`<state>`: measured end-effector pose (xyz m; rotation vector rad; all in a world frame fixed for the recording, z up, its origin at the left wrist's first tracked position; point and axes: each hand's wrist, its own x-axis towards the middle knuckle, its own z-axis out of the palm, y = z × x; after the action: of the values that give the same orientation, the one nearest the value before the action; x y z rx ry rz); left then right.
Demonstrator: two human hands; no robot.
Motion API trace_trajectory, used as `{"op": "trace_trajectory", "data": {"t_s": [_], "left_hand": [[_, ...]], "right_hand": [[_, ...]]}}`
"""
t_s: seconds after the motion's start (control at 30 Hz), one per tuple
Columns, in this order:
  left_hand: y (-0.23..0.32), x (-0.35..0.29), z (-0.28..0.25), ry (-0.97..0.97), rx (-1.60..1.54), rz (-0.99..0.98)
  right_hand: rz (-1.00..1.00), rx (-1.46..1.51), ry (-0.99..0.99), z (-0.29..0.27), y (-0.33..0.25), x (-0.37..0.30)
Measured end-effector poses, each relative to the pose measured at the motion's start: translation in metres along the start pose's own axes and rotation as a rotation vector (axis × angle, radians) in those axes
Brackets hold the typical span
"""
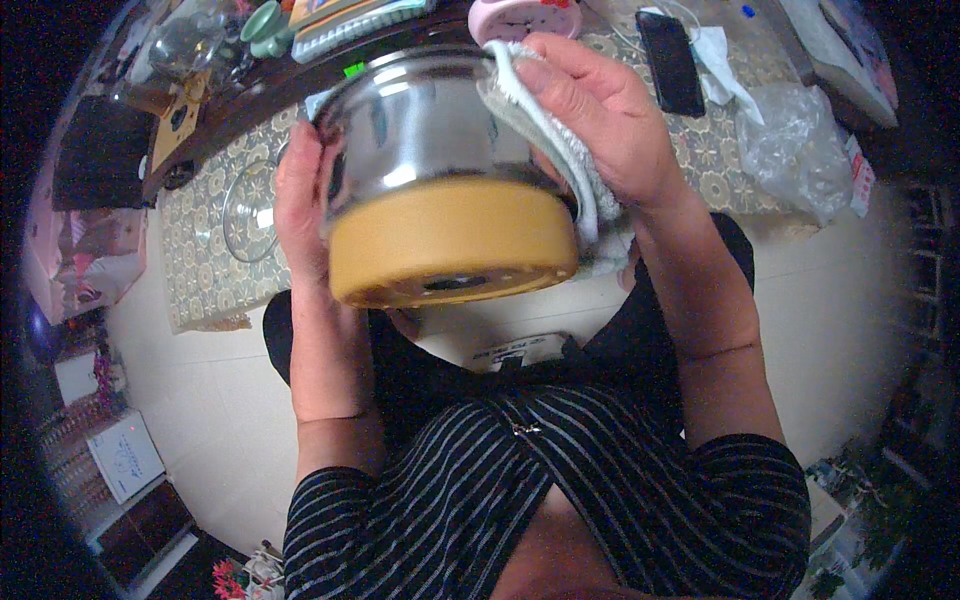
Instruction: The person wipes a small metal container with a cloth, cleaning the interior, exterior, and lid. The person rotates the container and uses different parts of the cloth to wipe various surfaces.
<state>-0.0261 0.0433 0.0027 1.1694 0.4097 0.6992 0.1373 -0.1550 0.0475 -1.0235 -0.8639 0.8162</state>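
A round electric pot (450, 225) with a shiny steel upper wall and a yellow base is held up in front of me, tilted so part of its underside shows. My left hand (302, 205) grips its left side; those fingertips are partly hidden behind the pot. At the right rim, my right hand (610, 120) pinches a white cloth (560, 150), which hangs over the edge and down the outer wall. The inside of the pot is out of sight. A clear glass lid (250, 215) lies on the table left of my left hand.
The table has a flower-patterned cover (205, 265). A black phone (670, 65), a crumpled plastic bag (795, 150) and a white tissue (722, 70) lie on the right. Along the back stand a pink clock (525, 18) and a green cup-shaped thing (268, 30).
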Motion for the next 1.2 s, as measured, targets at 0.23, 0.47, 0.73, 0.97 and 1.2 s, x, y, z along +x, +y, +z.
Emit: {"op": "trace_trajectory", "data": {"t_s": [0.23, 0.47, 0.73, 0.97, 1.2], "left_hand": [[-0.013, 0.008, -0.004, 0.017, -0.305, -0.088], [-0.014, 0.023, -0.009, 0.027, -0.202, -0.079], [0.011, -0.003, 0.005, -0.033, 0.302, 0.166], [0.017, -0.009, 0.025, -0.234, 0.346, 0.172], [0.033, -0.027, 0.038, -0.582, 0.664, 0.041]], "right_hand": [[-0.021, 0.226, 0.211, 0.008, 0.028, 0.009], [-0.054, 0.136, 0.183, 0.0, 0.018, 0.008], [0.01, -0.099, -0.085, -0.002, 0.01, -0.001], [-0.176, -0.427, -0.189, -0.004, 0.025, 0.008], [-0.321, -0.963, -0.284, 0.013, 0.007, -0.011]]}}
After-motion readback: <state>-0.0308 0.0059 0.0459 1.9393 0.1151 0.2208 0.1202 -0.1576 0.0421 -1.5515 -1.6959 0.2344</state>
